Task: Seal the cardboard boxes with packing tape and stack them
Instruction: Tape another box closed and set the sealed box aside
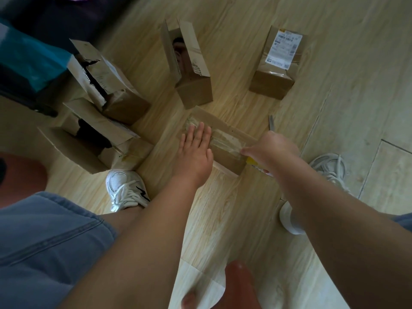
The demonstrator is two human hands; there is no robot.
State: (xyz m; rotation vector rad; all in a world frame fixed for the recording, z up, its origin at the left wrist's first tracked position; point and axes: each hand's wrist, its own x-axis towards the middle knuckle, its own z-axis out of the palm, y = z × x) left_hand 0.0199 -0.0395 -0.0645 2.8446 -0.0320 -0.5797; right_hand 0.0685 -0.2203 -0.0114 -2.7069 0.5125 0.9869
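Wood-plank floor carries five cardboard boxes. Our left hand lies flat, fingers straight, on the nearest box; our right hand pinches the tape at its right end. One tape roll sits beside our right forearm.

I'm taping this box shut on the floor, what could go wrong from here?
The packing tape looks wrinkled between your left hand and right hand, so it may seal the box with creases. The scissors lie on the floor just beyond your right hand; reaching blindly could catch the blades.
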